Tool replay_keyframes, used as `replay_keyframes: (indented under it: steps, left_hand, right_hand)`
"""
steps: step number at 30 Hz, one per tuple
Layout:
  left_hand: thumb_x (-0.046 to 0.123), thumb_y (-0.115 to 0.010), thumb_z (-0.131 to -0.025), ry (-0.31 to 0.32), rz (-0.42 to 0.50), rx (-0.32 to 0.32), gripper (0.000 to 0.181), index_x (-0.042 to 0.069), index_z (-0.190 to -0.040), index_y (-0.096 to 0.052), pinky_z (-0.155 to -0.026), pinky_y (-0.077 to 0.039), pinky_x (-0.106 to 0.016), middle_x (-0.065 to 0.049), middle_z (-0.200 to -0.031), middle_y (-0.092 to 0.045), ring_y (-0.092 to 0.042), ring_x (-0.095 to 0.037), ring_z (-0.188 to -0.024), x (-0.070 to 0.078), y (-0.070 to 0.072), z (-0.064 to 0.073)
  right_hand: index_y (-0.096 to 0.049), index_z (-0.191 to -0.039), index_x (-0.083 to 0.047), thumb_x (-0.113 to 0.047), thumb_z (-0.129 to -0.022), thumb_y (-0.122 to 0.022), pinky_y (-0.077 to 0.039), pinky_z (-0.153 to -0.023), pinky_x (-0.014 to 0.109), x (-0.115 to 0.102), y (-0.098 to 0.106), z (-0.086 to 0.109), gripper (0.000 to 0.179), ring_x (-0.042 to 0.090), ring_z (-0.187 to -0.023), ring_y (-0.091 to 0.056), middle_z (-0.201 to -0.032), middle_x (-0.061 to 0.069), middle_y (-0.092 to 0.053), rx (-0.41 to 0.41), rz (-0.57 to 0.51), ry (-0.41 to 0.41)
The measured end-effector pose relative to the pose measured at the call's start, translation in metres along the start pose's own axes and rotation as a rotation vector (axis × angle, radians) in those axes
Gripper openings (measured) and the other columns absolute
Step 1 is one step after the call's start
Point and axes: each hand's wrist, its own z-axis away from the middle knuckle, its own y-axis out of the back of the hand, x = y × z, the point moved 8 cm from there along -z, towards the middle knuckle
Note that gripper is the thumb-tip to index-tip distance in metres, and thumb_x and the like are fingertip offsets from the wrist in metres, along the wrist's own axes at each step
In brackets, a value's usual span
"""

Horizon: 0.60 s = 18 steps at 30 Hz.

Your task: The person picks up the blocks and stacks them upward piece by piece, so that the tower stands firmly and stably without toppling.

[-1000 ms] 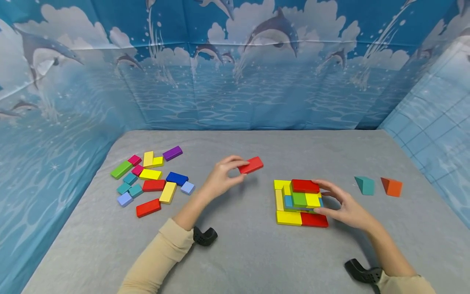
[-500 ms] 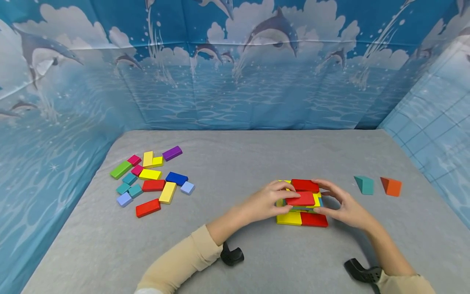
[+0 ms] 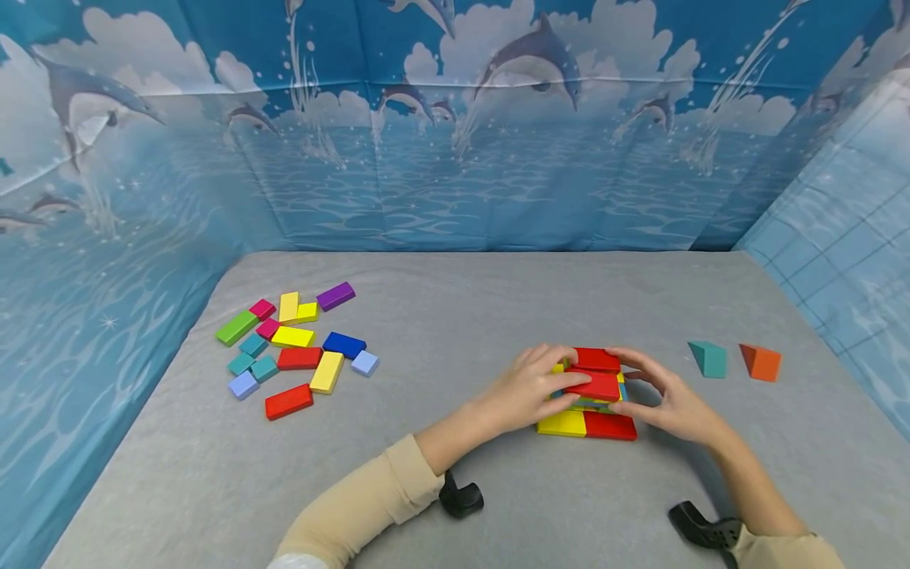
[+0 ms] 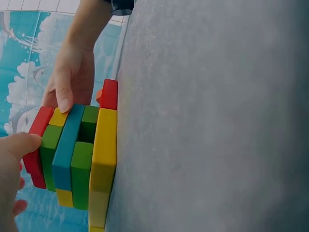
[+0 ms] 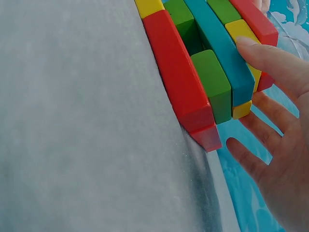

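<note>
A layered stack of coloured wooden blocks (image 3: 562, 423) stands right of centre on the grey cloth. My left hand (image 3: 521, 393) pinches a red block (image 3: 596, 386) at the front of the top, beside another red block (image 3: 596, 359) lying behind it. The left wrist view shows the left thumb against the red block's edge, over a green block (image 4: 50, 145). From the other side my right hand (image 3: 671, 405) holds the upper stack between thumb and index finger. In the right wrist view its thumb presses a yellow block (image 5: 245, 32) above a long blue block (image 5: 222, 53); its lower fingers are spread apart.
Several loose blocks lie at the left, including a purple block (image 3: 336, 295), a dark blue block (image 3: 344, 345) and a red block (image 3: 288, 401). To the right stand a teal triangular block (image 3: 708, 359) and an orange triangular block (image 3: 761, 363). A dolphin-print curtain (image 3: 455, 182) borders the table.
My left hand has carried the red block rightwards to the stack and lowered it onto the top, in front of the other red block. My right hand has stayed at the stack.
</note>
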Motion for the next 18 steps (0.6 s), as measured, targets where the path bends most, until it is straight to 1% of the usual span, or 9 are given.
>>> replay_keyframes:
  steps: [3, 9, 14, 18]
  left_hand:
    - [0.030, -0.063, -0.086, 0.030, -0.006, 0.013, 0.030, 0.017, -0.113, -0.066, -0.092, -0.037, -0.026, -0.005, -0.121, -0.051, -0.046, -0.017, -0.107, -0.002, -0.001, -0.001]
    - [0.030, -0.064, -0.086, 0.099, 0.069, 0.023, 0.030, 0.017, -0.113, -0.066, -0.103, -0.028, -0.029, -0.004, -0.130, -0.049, -0.040, -0.017, -0.121, -0.006, -0.004, -0.004]
    - [0.032, -0.064, -0.085, 0.155, 0.150, 0.009, 0.032, 0.016, -0.114, -0.066, -0.107, -0.025, -0.032, -0.005, -0.135, -0.046, -0.035, -0.020, -0.128, -0.009, -0.008, -0.004]
    - [0.031, -0.066, -0.084, 0.186, 0.208, 0.007, 0.034, 0.015, -0.114, -0.066, -0.107, -0.025, -0.034, -0.006, -0.135, -0.046, -0.035, -0.022, -0.128, -0.010, -0.010, -0.003]
  right_hand:
    - [-0.037, -0.136, 0.000, 0.007, -0.070, -0.072, -0.038, -0.089, 0.013, 0.000, 0.000, 0.000, 0.075, 0.001, -0.117, -0.038, -0.136, -0.010, -0.039, 0.003, 0.001, 0.007]
    - [-0.037, -0.136, 0.000, 0.007, -0.070, -0.073, -0.037, -0.089, 0.012, -0.001, 0.000, 0.000, 0.075, -0.001, -0.118, -0.037, -0.136, -0.011, -0.040, 0.011, 0.018, 0.019]
    - [-0.037, -0.136, -0.001, 0.008, -0.072, -0.071, -0.037, -0.089, 0.012, -0.002, 0.001, 0.001, 0.072, -0.001, -0.118, -0.037, -0.136, -0.012, -0.039, 0.013, 0.019, 0.015]
    - [-0.037, -0.136, -0.001, 0.008, -0.074, -0.068, -0.037, -0.089, 0.012, -0.003, 0.001, 0.001, 0.069, -0.001, -0.117, -0.038, -0.136, -0.013, -0.039, 0.013, 0.019, 0.011]
